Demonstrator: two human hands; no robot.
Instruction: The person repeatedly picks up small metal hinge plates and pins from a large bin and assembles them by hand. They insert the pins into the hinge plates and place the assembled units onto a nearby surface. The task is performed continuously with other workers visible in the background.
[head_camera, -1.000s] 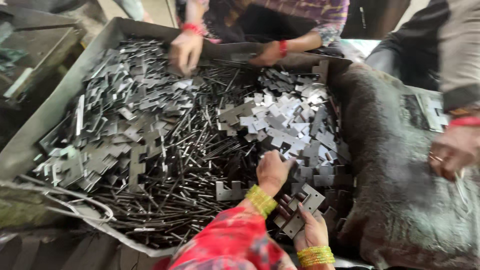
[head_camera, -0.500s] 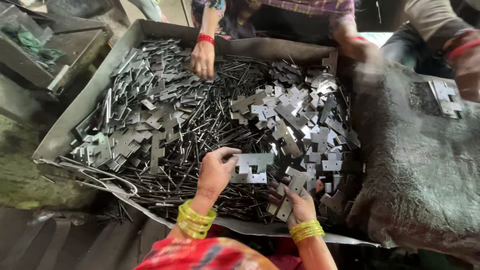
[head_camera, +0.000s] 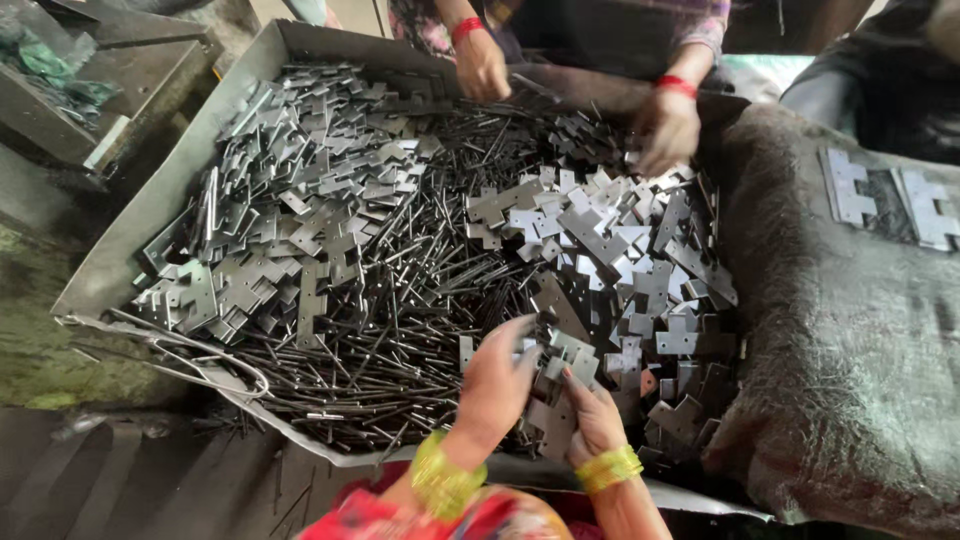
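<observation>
1. Left hand (head_camera: 495, 385): fingers spread and partly curled, resting against a small bunch of flat metal plates (head_camera: 556, 385) at the near edge of the tray (head_camera: 150, 215). A firm grip cannot be confirmed.
2. Right hand (head_camera: 592, 420): closed round the lower edges of the same bunch, thumb on top.
3. Location: the bunch sits between both hands, above the layer of thin steel pins (head_camera: 400, 330) and just beside the right-hand plate heap (head_camera: 620, 260).
4. Handling, as judged: the plates look stiff, thin and sharp-edged, light singly but heavy in a stack, and likely slippery face to face. Grip across the flat faces, not the notched edges.
5. Orientation: the held plates lie tilted and unaligned; no common long axis can be read.
6. Another person's hands (head_camera: 665, 130) work at the far rim.
</observation>
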